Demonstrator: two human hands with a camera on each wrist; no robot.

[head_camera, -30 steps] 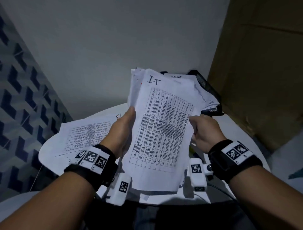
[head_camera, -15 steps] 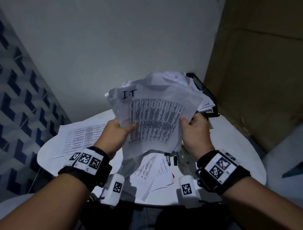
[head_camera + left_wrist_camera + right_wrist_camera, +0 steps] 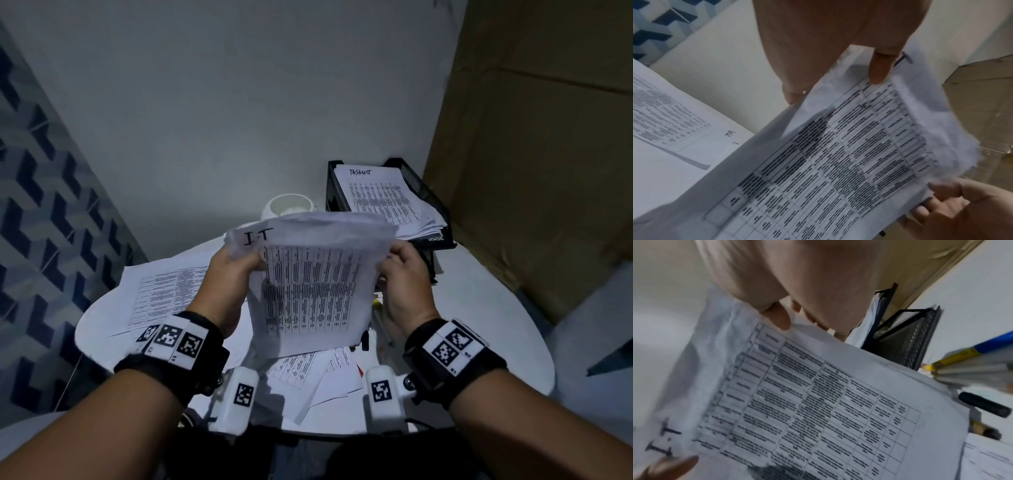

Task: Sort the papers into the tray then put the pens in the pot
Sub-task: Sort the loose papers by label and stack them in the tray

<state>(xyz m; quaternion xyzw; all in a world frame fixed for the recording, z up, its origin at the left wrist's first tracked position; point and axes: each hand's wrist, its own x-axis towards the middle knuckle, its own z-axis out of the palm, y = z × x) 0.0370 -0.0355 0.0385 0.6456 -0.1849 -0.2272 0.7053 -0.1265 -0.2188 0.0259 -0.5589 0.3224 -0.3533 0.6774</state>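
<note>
I hold a bundle of printed papers [image 3: 308, 284] marked "I.T" above the round white table [image 3: 496, 308]. My left hand [image 3: 233, 274] pinches its upper left corner, thumb on the front. My right hand [image 3: 400, 270] pinches its upper right corner. The same papers [image 3: 838, 162] fill the left wrist view, and the papers [image 3: 807, 402] show in the right wrist view too. A black mesh tray [image 3: 421, 192] at the back right holds a stack headed "TASKLIST". A white pot [image 3: 289, 205] stands just left of the tray. Several pens [image 3: 972, 368] lie on the table under my right hand.
More printed sheets [image 3: 161, 291] lie on the table's left side, and loose sheets [image 3: 318, 373] lie near the front edge. A brown cardboard panel [image 3: 534, 137] stands at the right. A blue patterned wall [image 3: 44, 240] is at the left.
The bundle has come down from upright in front of my face to lower over the table, uncovering the tray and the pot. Both hands slid up to its top corners.
</note>
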